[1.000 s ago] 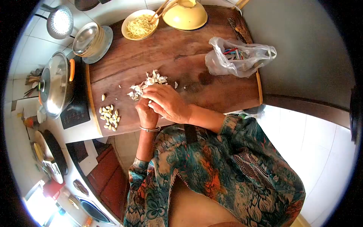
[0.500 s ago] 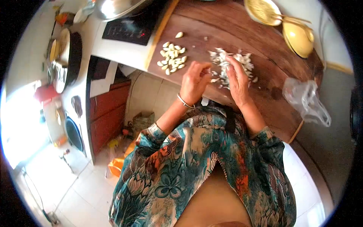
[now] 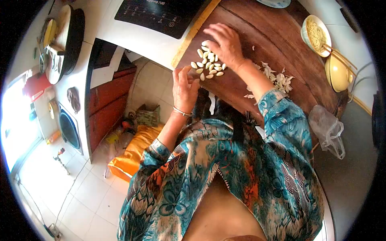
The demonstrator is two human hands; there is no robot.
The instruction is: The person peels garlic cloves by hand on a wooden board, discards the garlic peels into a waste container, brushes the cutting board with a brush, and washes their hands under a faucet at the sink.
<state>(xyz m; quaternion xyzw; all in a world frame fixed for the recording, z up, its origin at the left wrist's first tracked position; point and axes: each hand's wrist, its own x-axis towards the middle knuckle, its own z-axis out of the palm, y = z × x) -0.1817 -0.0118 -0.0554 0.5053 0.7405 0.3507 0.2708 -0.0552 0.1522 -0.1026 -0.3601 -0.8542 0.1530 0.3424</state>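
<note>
Peeled garlic cloves [image 3: 210, 60] lie in a loose pile near the left edge of the brown wooden table [image 3: 265, 30]. Over the pile's upper right side, my right hand [image 3: 226, 46] reaches with fingers stretched and spread, its lower fingers touching or nearly touching the top cloves. My left hand [image 3: 185, 90] is at the table's front edge, just below and left of the pile; its fingers are loosely bent, the thumb stands apart, and nothing shows in it. Beside my right forearm is a heap of papery garlic skins [image 3: 279, 78], partly hidden by the sleeve.
A bowl of noodles [image 3: 315, 36] with chopsticks [image 3: 341, 56] stands at the back right, beside a yellow bowl [image 3: 338, 72]. A clear plastic bag [image 3: 327, 128] hangs at the right edge. The black cooktop [image 3: 155, 16] is at upper left; an orange bag [image 3: 134, 154] lies below.
Both hands have moved left, from the garlic skins to the cloves. The right hand has opened wider and reached farther across the table. The camera view has shifted too.
</note>
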